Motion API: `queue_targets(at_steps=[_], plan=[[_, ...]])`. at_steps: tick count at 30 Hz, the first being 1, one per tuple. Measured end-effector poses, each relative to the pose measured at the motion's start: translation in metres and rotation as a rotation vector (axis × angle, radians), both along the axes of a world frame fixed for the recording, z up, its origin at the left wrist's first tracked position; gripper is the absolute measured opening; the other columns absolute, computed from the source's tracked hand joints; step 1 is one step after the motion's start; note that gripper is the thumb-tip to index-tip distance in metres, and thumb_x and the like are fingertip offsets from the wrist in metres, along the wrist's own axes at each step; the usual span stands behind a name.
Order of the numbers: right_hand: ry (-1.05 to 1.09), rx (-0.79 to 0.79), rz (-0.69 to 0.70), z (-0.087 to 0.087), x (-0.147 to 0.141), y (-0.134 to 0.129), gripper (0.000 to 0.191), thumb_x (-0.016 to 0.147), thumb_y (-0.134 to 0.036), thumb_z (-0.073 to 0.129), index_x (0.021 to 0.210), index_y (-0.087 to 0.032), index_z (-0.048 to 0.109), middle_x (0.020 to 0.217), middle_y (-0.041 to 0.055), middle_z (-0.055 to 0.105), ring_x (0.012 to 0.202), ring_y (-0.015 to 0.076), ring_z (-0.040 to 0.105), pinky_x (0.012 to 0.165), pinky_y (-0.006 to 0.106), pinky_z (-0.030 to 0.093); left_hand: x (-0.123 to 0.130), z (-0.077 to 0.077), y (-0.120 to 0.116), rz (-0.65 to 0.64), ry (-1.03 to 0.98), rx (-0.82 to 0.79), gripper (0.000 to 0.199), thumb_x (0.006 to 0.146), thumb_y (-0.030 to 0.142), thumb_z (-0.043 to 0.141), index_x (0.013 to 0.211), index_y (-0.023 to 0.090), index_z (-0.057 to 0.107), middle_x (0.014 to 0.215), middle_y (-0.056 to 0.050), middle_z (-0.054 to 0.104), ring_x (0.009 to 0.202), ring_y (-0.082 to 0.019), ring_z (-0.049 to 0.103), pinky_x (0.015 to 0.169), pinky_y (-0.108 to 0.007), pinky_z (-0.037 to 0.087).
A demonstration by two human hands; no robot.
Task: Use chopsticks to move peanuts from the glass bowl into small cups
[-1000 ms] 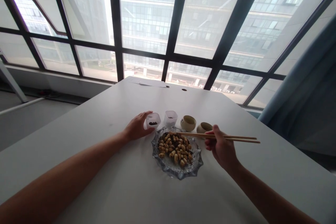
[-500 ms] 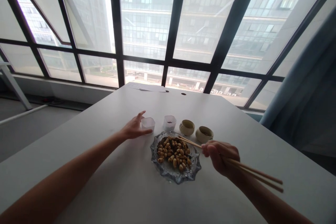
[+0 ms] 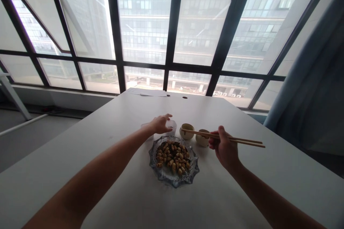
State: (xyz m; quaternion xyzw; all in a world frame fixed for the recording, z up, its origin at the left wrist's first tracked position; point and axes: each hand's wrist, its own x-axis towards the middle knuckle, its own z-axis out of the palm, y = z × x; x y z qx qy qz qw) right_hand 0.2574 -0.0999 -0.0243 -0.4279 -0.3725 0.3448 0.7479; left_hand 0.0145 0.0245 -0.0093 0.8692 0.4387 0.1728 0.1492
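Note:
My right hand (image 3: 225, 149) grips a pair of wooden chopsticks (image 3: 245, 141), their tips over a small beige cup (image 3: 187, 135). Whether the tips pinch anything is too small to tell. A second beige cup (image 3: 202, 141) sits beside it, partly behind the chopsticks and hand. My left hand (image 3: 160, 124) has its fingers apart around a clear plastic cup (image 3: 173, 128) with small dark bits inside; firm contact cannot be made out. Another clear cup (image 3: 144, 125) is mostly hidden behind the left wrist. Nearest me, a scalloped glass dish (image 3: 172, 180) holds pistachio-like nuts (image 3: 177, 156) and darker pieces.
Everything stands on a white table (image 3: 129, 193). White papers (image 3: 150, 93) lie at its far edge, near two dark round spots. Large dark-framed windows rise behind it, and a blue-grey curtain (image 3: 303, 89) hangs at the right.
My left hand has moved right, from the left clear cup to the other one. The chopsticks have left the glass dish and now reach over the nearer beige cup, held more level.

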Motion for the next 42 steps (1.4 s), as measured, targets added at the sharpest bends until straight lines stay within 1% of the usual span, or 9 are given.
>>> queue_targets(at_steps=[9, 13, 20, 25, 27, 30, 34, 37, 42], plan=[[-0.154, 0.081, -0.048, 0.011, -0.004, -0.006, 0.055, 0.074, -0.069, 0.070, 0.065, -0.015, 0.066, 0.043, 0.0022, 0.061, 0.031, 0.0131, 0.053, 0.032, 0.024, 0.041, -0.013, -0.012, 0.002, -0.245, -0.029, 0.392, 0.080, 0.068, 0.014, 0.075, 0.140, 0.021, 0.043, 0.125, -0.014, 0.058, 0.116, -0.033, 0.053, 0.096, -0.050, 0.048], [-0.320, 0.135, -0.069, 0.016, -0.017, 0.004, 0.055, 0.082, -0.069, 0.061, 0.068, -0.016, 0.066, 0.046, 0.0016, 0.062, 0.033, 0.0129, 0.055, 0.034, 0.024, 0.043, -0.016, -0.013, 0.000, -0.250, -0.053, 0.409, 0.079, 0.069, 0.016, 0.077, 0.141, 0.021, 0.042, 0.125, -0.014, 0.057, 0.114, -0.032, 0.053, 0.096, -0.050, 0.049], [-0.718, 0.197, 0.120, 0.018, -0.041, 0.041, 0.052, 0.086, -0.065, 0.059, 0.061, -0.020, 0.063, 0.051, 0.0036, 0.064, 0.045, 0.0152, 0.059, 0.045, 0.026, 0.049, -0.017, -0.011, -0.002, -0.242, -0.164, 0.367, 0.085, 0.066, 0.018, 0.080, 0.142, 0.021, 0.041, 0.121, -0.013, 0.063, 0.112, -0.032, 0.058, 0.097, -0.051, 0.049], [-0.659, 0.178, 0.107, 0.030, -0.032, 0.024, 0.055, 0.089, -0.068, 0.052, 0.066, -0.019, 0.064, 0.049, 0.0018, 0.061, 0.040, 0.0130, 0.055, 0.040, 0.024, 0.045, -0.019, -0.011, 0.004, -0.202, -0.225, 0.317, 0.081, 0.066, 0.024, 0.080, 0.139, 0.020, 0.045, 0.116, -0.014, 0.067, 0.108, -0.032, 0.062, 0.093, -0.049, 0.051], [-0.636, 0.079, 0.184, 0.038, -0.023, 0.007, 0.060, 0.085, -0.073, 0.053, 0.062, -0.019, 0.062, 0.042, 0.0002, 0.056, 0.034, 0.0111, 0.049, 0.034, 0.022, 0.039, -0.019, -0.013, 0.008, -0.155, -0.224, 0.263, 0.080, 0.067, 0.029, 0.079, 0.138, 0.019, 0.045, 0.114, -0.014, 0.069, 0.103, -0.031, 0.065, 0.090, -0.048, 0.053], [-0.755, -0.151, 0.476, 0.052, -0.010, -0.016, 0.064, 0.080, -0.076, 0.055, 0.058, -0.017, 0.061, 0.039, 0.0006, 0.055, 0.029, 0.0097, 0.047, 0.030, 0.020, 0.035, -0.018, -0.015, 0.013, -0.101, -0.204, 0.169, 0.078, 0.069, 0.035, 0.077, 0.138, 0.016, 0.045, 0.113, -0.015, 0.070, 0.100, -0.031, 0.067, 0.086, -0.046, 0.054], [-0.892, -0.280, 0.686, 0.059, -0.011, -0.029, 0.065, 0.080, -0.077, 0.055, 0.060, -0.015, 0.062, 0.042, 0.0009, 0.058, 0.032, 0.0091, 0.052, 0.033, 0.018, 0.039, -0.023, -0.013, 0.010, -0.081, -0.171, 0.085, 0.078, 0.070, 0.043, 0.077, 0.136, 0.013, 0.048, 0.120, -0.019, 0.068, 0.106, -0.033, 0.067, 0.087, -0.046, 0.055], [-0.880, -0.262, 0.639, 0.048, -0.021, -0.024, 0.064, 0.078, -0.078, 0.056, 0.062, -0.016, 0.061, 0.045, 0.0010, 0.061, 0.035, 0.0101, 0.055, 0.035, 0.018, 0.043, -0.037, -0.011, -0.002, -0.088, -0.172, 0.171, 0.073, 0.075, 0.056, 0.071, 0.132, 0.015, 0.052, 0.128, -0.018, 0.064, 0.107, -0.032, 0.066, 0.089, -0.047, 0.054], [-0.716, -0.136, 0.373, 0.028, -0.030, -0.006, 0.061, 0.075, -0.078, 0.060, 0.062, -0.018, 0.061, 0.044, 0.0006, 0.060, 0.034, 0.0117, 0.056, 0.032, 0.019, 0.043, -0.076, -0.024, -0.025, 0.054, -0.205, 0.418, 0.052, 0.087, 0.059, 0.058, 0.120, 0.018, 0.059, 0.117, -0.013, 0.068, 0.109, -0.030, 0.064, 0.097, -0.050, 0.049]])
